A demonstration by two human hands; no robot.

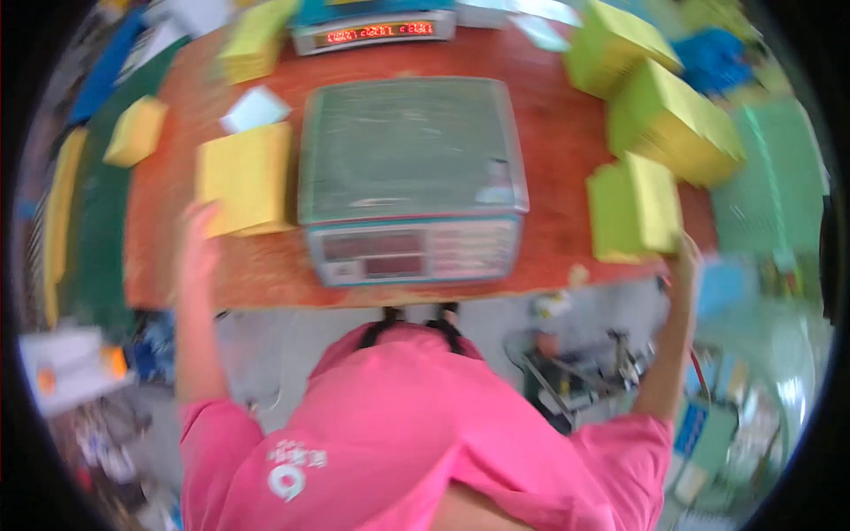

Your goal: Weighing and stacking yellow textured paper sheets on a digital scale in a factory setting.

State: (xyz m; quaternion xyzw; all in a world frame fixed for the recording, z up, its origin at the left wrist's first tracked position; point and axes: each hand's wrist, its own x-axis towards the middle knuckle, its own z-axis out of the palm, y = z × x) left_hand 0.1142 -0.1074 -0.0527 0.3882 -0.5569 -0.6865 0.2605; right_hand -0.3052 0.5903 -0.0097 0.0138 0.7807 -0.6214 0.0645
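While motion is blurring both hands, the left hand (pixel 199 232) is touching a yellow stack (pixel 248 177), the right hand (pixel 686 252) a green stack (pixel 633 208); each grip's closure is unreadable, a scale (pixel 412 177) sitting between them on the desk (pixel 558 133).

We seem to stand in a small packing workshop: a digital scale (pixel 412 177) sits mid-table (pixel 549 133), stacks of yellow-green boxes (pixel 677 124) crowd around it, a second scale (pixel 372 31) behind, and tools and clutter (pixel 575 367) on the floor.
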